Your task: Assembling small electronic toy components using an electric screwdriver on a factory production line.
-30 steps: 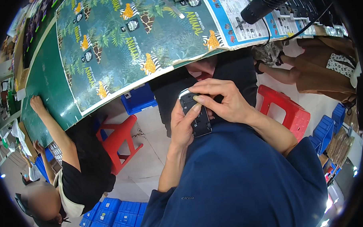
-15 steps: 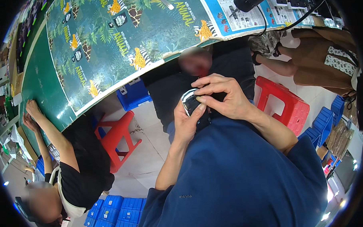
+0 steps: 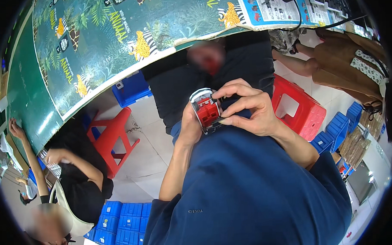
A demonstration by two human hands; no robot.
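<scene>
Over my lap, my left hand [image 3: 188, 125] is wrapped round the side of a small white-and-black shell with a red inside [image 3: 208, 112], whose exact kind I cannot make out. Its red hollow side faces up. From the other side, my right hand [image 3: 252, 111] has its thumb and fingertips at the shell's dark edge, in a pinch. Any tiny part between those fingertips is too small to tell.
A table with a printed animal mat [image 3: 102, 43] stands ahead. Red stools [image 3: 112, 140] flank me, with blue bins [image 3: 126, 226] at lower left. A co-worker in black [image 3: 83, 178] sits at left; another person in brown [image 3: 345, 65] is at right.
The shell has turned so its red inside shows. My right hand has moved slightly right and down, fingers now at its edge. The view has shifted; the co-worker at left has drawn one hand back.
</scene>
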